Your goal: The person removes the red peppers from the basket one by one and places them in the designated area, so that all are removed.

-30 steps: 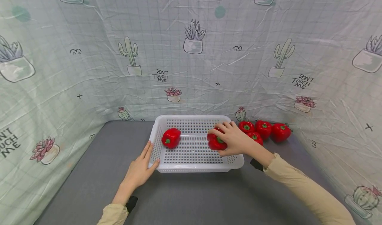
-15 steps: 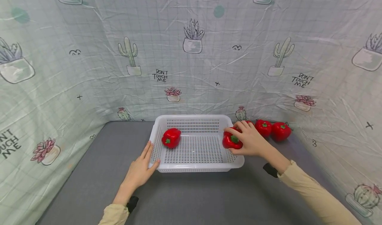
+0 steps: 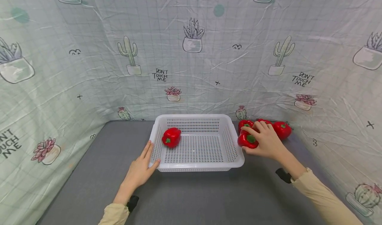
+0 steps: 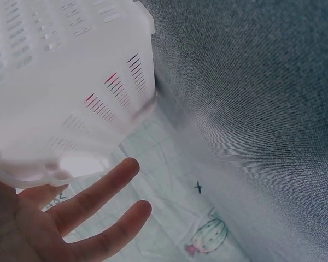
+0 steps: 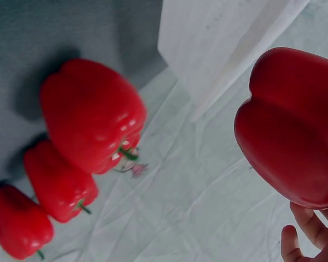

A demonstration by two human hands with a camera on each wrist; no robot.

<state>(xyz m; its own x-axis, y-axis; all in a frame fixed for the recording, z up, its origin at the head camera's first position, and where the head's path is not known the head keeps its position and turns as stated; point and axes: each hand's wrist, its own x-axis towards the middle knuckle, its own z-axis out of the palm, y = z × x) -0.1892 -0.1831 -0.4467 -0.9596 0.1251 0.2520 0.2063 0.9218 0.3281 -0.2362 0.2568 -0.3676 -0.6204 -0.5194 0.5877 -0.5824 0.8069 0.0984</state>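
Observation:
A red bell pepper point(image 3: 246, 140) with a green stem is gripped by my right hand point(image 3: 267, 141), just outside the right rim of a white plastic basket point(image 3: 194, 165). In the right wrist view the held pepper point(image 5: 295, 128) is in the air, with fingertips point(image 5: 309, 224) at its lower side. My left hand point(image 3: 139, 168) rests on the basket's left rim, its fingers extended. The left wrist view shows straight fingers point(image 4: 95, 196) beside the basket wall point(image 4: 49, 114). Another red pepper point(image 3: 171, 137) lies inside the basket, toward its left side.
More red peppers stand on the grey table point(image 3: 191, 198) right of the basket, including one behind the held pepper point(image 3: 244, 124) and one at the far right point(image 3: 282, 130). My right hand partly hides the group. A patterned cloth point(image 3: 194, 76) surrounds the table on three sides.
My right hand has carried its pepper rightward, from over the basket's right part to beyond its right rim, near the other peppers. The left hand and the pepper inside the basket stay put.

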